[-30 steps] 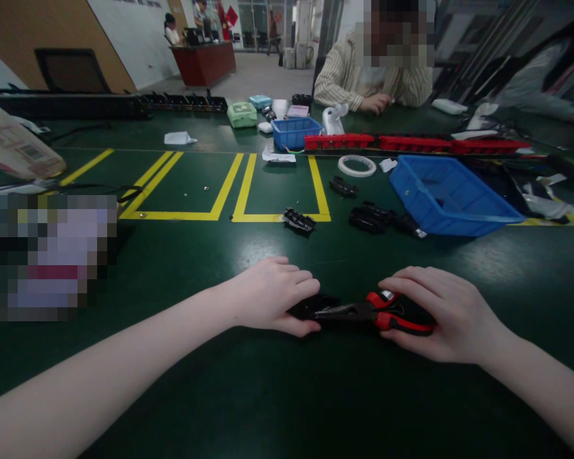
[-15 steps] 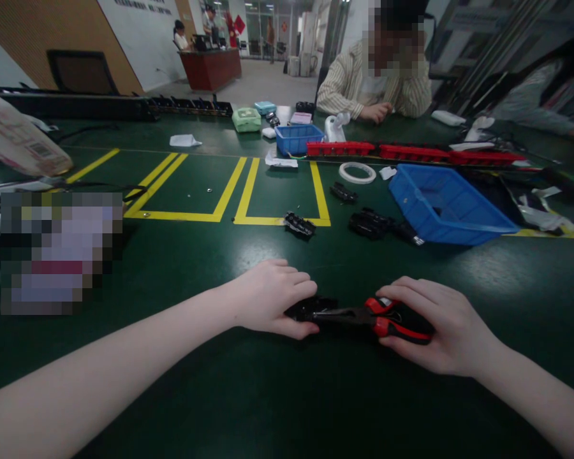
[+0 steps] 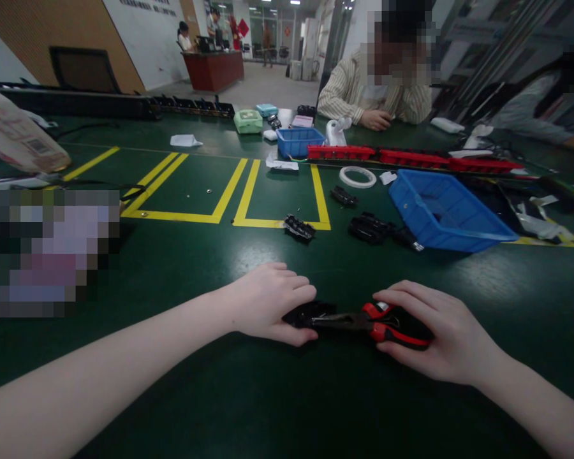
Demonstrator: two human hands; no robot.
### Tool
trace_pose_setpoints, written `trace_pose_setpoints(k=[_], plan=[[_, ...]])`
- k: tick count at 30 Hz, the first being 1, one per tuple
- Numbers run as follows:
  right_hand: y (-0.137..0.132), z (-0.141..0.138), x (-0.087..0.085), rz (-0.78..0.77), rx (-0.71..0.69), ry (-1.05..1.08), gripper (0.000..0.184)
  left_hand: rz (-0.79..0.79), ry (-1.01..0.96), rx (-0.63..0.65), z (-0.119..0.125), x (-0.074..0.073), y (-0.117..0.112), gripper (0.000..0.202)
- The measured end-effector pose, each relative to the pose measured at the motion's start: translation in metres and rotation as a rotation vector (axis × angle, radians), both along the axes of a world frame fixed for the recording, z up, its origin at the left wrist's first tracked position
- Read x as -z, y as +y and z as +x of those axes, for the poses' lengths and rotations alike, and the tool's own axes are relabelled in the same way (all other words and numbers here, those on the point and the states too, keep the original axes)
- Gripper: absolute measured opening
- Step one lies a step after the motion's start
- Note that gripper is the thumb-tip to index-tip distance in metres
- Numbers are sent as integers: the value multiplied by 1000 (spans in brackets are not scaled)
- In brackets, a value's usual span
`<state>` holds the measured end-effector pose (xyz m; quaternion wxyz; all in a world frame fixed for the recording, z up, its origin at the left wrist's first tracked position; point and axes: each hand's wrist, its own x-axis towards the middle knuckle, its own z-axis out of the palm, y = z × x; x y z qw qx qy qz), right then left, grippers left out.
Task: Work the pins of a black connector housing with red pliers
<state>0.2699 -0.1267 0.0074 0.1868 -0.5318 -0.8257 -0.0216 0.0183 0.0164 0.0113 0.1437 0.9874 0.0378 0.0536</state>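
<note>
On the near side of the big blue bin [image 3: 463, 233], well off to its left, a small black part [image 3: 300, 315] sits at bench [image 3: 287, 408] level, resting or just lifted, can't tell which. Left hand [image 3: 270, 303] has it: grip closed down, fingers over the top, thumb low, so much of the piece is hidden from where I stand. Right hand [image 3: 440, 328] is straight out on the near side of the bin, grip wrapped round the red-and-black handles of the pliers [image 3: 377, 331], handles parted a little. Nose points left, tip right at the part; can't tell if it's biting or only touching.

Handling, my read: part looks like rigid moulded plastic, so light, a bit slick, thin edges probably fragile under twist. Hold it by the thick body close to the nose, keep off any thin tabs. Pliers should be the heavier item, stiff steel, coated handles unlikely to slip. Take them well back for leverage, fingers clear of the pivot.

Around: black cluster [image 3: 369, 227] just beside the bin's left end, jagged black piece [image 3: 299, 227] farther left of it, tape roll [image 3: 358, 185] left of its far edge, red strip [image 3: 414, 154] behind it
</note>
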Motion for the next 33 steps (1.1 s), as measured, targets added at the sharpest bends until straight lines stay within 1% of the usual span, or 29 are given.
trace_pose_setpoints(k=[6, 18, 26, 33], plan=[[-2, -2, 2, -14, -10, 11, 40, 12, 0, -1, 1, 0, 1, 33], [0, 3, -2, -13, -14, 0, 37, 48, -15, -2, 1, 2, 0, 34], [-2, -5, -1, -20, -2, -14, 38, 48, -8, -9, 1, 2, 0, 32], [-1, 1, -2, 27, -2, -57, 39, 57, -2, -10, 1, 1, 0, 33]])
